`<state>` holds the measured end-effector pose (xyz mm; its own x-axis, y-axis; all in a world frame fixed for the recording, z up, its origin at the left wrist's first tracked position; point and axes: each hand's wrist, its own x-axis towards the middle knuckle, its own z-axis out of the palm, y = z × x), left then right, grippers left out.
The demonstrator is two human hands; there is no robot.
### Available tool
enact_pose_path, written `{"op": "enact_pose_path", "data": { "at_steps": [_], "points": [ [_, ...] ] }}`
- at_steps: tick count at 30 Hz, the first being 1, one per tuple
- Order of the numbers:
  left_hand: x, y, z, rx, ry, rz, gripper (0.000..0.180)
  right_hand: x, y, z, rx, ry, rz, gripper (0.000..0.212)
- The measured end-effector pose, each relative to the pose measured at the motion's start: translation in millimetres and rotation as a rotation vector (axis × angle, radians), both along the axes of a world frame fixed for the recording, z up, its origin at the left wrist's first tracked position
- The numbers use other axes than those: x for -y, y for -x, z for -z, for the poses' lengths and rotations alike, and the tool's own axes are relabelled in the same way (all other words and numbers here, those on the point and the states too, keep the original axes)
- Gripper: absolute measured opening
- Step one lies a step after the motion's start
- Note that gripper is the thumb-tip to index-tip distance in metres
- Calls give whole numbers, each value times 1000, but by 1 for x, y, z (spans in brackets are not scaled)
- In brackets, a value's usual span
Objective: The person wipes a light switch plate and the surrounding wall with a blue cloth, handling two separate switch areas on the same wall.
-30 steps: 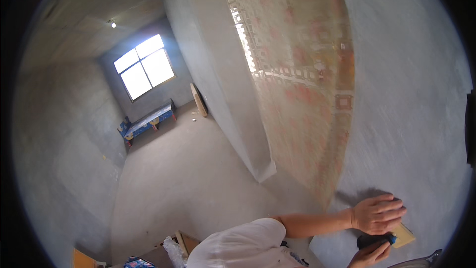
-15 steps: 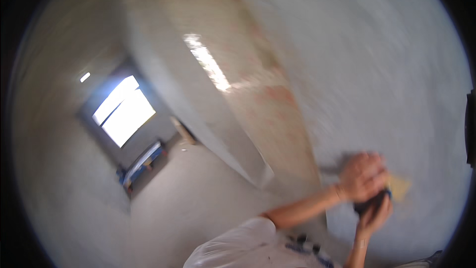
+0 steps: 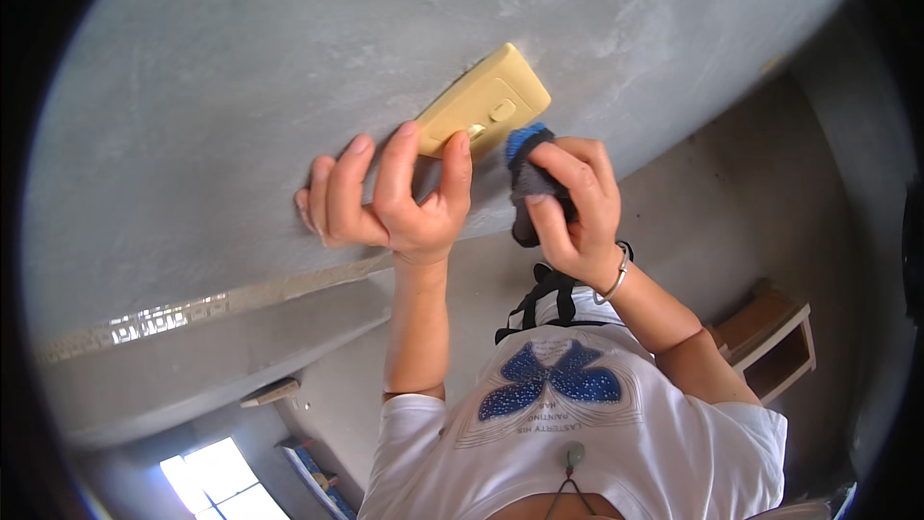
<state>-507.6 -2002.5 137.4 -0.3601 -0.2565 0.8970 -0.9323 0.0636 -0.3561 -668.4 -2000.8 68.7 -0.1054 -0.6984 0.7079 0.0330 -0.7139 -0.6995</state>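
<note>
A yellow wall switch plate (image 3: 481, 101) with a small rocker is fixed at a slant on the grey wall. My left hand (image 3: 395, 197) has its fingers spread, with the forefinger and thumb at the plate's lower left corner and the other fingertips near the wall. Just below the plate's right end, my right hand (image 3: 582, 207) pinches a bunched dark grey cloth (image 3: 539, 183) with a blue ribbed edge. The cloth's upper end is close to the plate; whether they touch I cannot tell.
Behind me on the right stands a brown wooden cabinet (image 3: 775, 347) with an open front. At the lower left are a bright window (image 3: 221, 481) and a long blue object (image 3: 316, 481) on the floor. A wall ledge (image 3: 231, 366) runs along the left.
My view has turned, so the wall and plate now fill the upper part. My hands, close together before, are now apart, the left at the plate and the right with the cloth.
</note>
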Motion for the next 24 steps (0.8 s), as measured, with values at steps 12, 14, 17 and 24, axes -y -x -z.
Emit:
{"op": "enact_pose_path", "data": {
  "at_steps": [12, 14, 17, 24],
  "points": [
    [2, 9, -5, 56, -64, 9, 39, 1, -54, 32, -94, 168, 279, 52],
    [3, 11, -3, 59, -58, -20, 38, 2, -54, 26, -73, 138, 310, 52],
    [5, 17, 0, 32, -57, -12, 38, 1, -63, 24, -12, 119, 344, 52],
    [7, 27, -3, 41, -57, 3, 39, -5, -74, 25, 3, 38, 412, 53]
  ]
}}
